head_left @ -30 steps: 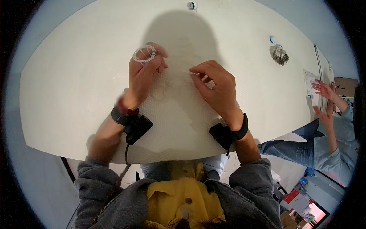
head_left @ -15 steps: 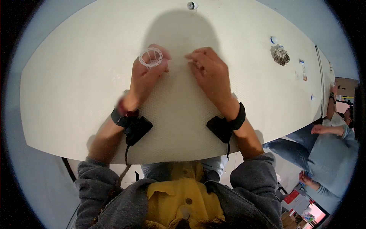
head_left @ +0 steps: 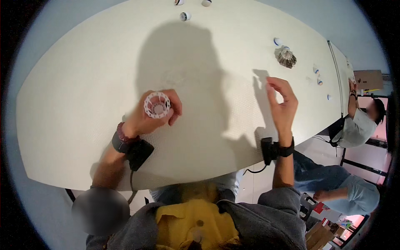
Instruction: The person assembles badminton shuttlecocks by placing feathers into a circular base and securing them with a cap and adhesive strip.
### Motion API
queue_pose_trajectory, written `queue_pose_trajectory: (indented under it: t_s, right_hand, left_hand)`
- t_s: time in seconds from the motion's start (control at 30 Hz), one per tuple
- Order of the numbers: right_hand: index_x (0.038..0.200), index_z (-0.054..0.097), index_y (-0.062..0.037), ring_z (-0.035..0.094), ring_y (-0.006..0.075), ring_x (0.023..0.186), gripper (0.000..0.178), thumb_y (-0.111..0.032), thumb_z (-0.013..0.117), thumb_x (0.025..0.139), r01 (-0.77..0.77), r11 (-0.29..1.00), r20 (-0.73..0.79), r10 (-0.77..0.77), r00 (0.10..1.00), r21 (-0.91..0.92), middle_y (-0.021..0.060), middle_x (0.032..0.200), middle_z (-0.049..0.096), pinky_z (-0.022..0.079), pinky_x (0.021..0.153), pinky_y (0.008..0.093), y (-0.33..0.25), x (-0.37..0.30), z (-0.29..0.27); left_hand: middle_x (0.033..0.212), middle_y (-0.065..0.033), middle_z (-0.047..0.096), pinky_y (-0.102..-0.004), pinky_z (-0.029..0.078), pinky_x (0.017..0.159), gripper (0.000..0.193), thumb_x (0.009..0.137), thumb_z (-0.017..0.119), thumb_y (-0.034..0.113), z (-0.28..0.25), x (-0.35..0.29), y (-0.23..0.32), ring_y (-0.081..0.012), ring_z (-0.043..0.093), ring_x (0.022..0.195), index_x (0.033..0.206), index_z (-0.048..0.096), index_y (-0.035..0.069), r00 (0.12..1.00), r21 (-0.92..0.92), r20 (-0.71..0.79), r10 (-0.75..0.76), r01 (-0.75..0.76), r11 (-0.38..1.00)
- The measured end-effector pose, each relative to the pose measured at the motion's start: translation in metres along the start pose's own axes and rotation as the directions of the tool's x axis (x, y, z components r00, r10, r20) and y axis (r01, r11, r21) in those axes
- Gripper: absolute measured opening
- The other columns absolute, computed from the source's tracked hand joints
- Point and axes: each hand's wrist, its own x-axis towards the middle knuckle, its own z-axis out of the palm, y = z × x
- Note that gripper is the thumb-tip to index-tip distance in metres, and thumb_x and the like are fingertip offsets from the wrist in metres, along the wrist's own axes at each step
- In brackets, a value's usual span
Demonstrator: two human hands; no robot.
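My left hand [head_left: 156,110] is closed round a white plastic shuttlecock skirt [head_left: 157,105], a lattice cup with a beaded rim facing up. Its lower part is hidden by my fingers. Off to the right, my right hand [head_left: 284,102] is raised above the table with its fingers loosely curved. A gap shows between thumb and forefinger, and I see nothing in that hand. Beyond it lies a feather shuttlecock [head_left: 287,57], greyish and spread out, with a white cap [head_left: 278,41] with a blue band beside it.
At the far edge of the pale table [head_left: 75,83] lie several small round caps, one with a dark face [head_left: 185,16]. More small blue-and-white pieces [head_left: 320,82] lie at the right. Two other people [head_left: 358,125] are at the right, beyond the table.
My hands have parted: the left has drawn nearer with the skirt still in it, while the right has swung away to the right. The view has shifted, showing more of the far edge.
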Motion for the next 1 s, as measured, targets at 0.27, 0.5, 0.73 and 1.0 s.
queue_pose_trajectory:
  t_s: [0.27,0.5,0.73,1.0]
  right_hand:
    - [0.128,0.051,-0.0065,0.049,0.0290,0.116,0.052,-0.025,0.069,0.083,-0.464,0.862,-0.175,0.434,0.884,-0.204,0.0175,0.127,0.049,0.045,0.091,0.0403,0.153,-0.047,-0.075]
    - [0.130,0.038,0.0104,0.049,0.0397,0.113,0.084,-0.040,0.075,0.074,-0.439,0.849,-0.184,0.401,0.898,-0.294,0.0322,0.121,0.049,0.043,0.092,0.0449,0.224,-0.022,-0.091]
    - [0.135,0.039,-0.0044,0.049,0.0418,0.112,0.073,-0.036,0.069,0.076,-0.500,0.674,-0.306,0.396,0.866,-0.544,0.0256,0.118,0.055,0.041,0.091,0.0504,0.259,0.013,-0.078]
    - [0.093,0.065,-0.0011,0.062,0.0200,0.072,0.021,-0.017,0.065,0.080,-0.443,0.872,-0.512,0.289,0.809,-0.209,0.0109,0.080,0.066,0.049,0.068,0.0317,0.209,0.014,-0.066]
  left_hand:
    - [0.082,-0.0064,0.059,-0.0313,0.046,0.073,0.023,0.065,0.059,-0.002,0.007,0.024,-0.006,-0.0237,0.054,0.077,0.086,0.057,0.005,0.845,0.630,0.110,0.524,-0.467,0.620]
    - [0.079,-0.0072,0.056,-0.0312,0.045,0.070,0.012,0.068,0.057,-0.001,0.006,0.015,-0.013,-0.0227,0.053,0.075,0.079,0.057,0.004,0.888,0.583,-0.022,0.458,-0.361,0.728]
    - [0.074,-0.0050,0.054,-0.0263,0.041,0.062,0.005,0.077,0.051,0.002,0.006,0.012,-0.010,-0.0143,0.050,0.066,0.076,0.056,0.002,0.893,0.478,-0.189,0.407,-0.279,0.833]
    - [0.072,-0.0025,0.052,-0.0237,0.040,0.059,0.007,0.082,0.053,-0.001,0.006,0.009,-0.008,-0.0098,0.049,0.066,0.075,0.053,0.002,0.904,0.444,-0.262,0.336,-0.197,0.874]
